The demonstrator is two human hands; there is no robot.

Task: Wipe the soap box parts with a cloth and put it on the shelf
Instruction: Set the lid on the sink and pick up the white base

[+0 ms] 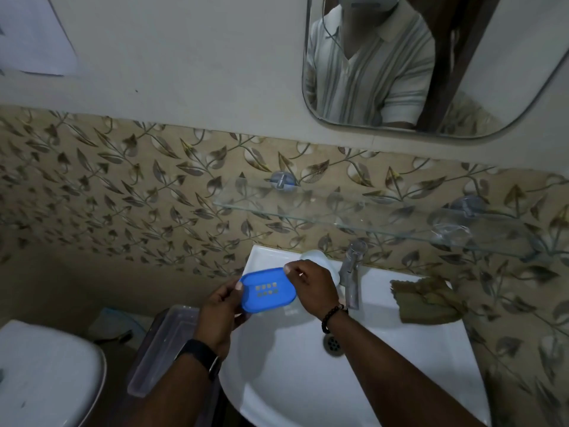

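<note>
Both hands hold the blue soap box tray (267, 291) above the far left part of the white wash basin (400, 365). Left hand (219, 311) grips the tray's left end, thumb on the top rim and fingers curled beneath. Right hand (314, 288) pinches the far right rim between thumb and fingertips. The tray lies roughly level, its open side up, with two rows of small square slots in its floor.

Just behind the right hand, a pale translucent part (318, 257) sits on the basin's far rim, beside the metal tap (351, 274); whether it belongs to the soap box I cannot tell. An olive-brown cloth (428, 300) lies crumpled on the basin's right rim, well apart from both hands. The glass shelf (354, 215) is fixed to the leaf-patterned tiles above the tap, under the mirror (492, 72). A black watch (200, 355) circles the left wrist, a bead bracelet (332, 315) the right. Left of the basin stand a clear plastic container (160, 343) and a white toilet lid (46, 374).
</note>
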